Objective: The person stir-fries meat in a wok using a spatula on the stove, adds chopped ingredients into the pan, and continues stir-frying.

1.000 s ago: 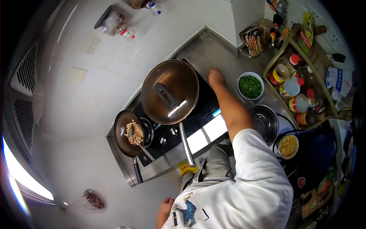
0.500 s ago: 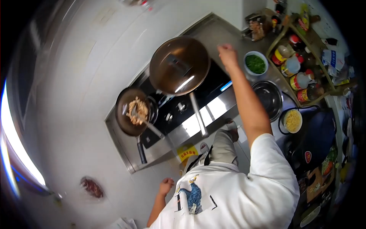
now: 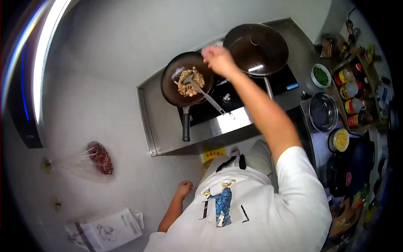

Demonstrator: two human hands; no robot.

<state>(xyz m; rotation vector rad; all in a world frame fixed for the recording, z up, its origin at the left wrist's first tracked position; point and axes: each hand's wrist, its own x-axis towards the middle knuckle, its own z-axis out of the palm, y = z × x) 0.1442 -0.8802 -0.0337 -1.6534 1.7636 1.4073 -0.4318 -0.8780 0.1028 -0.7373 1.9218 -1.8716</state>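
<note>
My right hand (image 3: 219, 61) is over the stove between two pans, its fingers curled and slightly blurred; whether it holds anything is hidden. On its left, a dark wok (image 3: 171, 74) contains browned chopped food (image 3: 197, 78) and a metal spatula (image 3: 208, 98), whose handle rests across the rim. A larger pan with a glass lid (image 3: 256, 48) sits just to the right of the hand. My left hand (image 3: 184, 188) hangs low beside my shirt, away from the stove, with fingers curled and nothing visible in them.
A bowl of chopped greens (image 3: 321, 76), a glass bowl (image 3: 323, 111) and a bowl of yellow food (image 3: 339, 140) stand at the right. Behind them is a rack of bottles (image 3: 353, 105). A bag of dark red food (image 3: 99, 158) hangs on the left wall.
My right hand has moved left from beside the greens to between the pans. The view has turned, so both pans appear farther right. My left hand remains low by my body.
</note>
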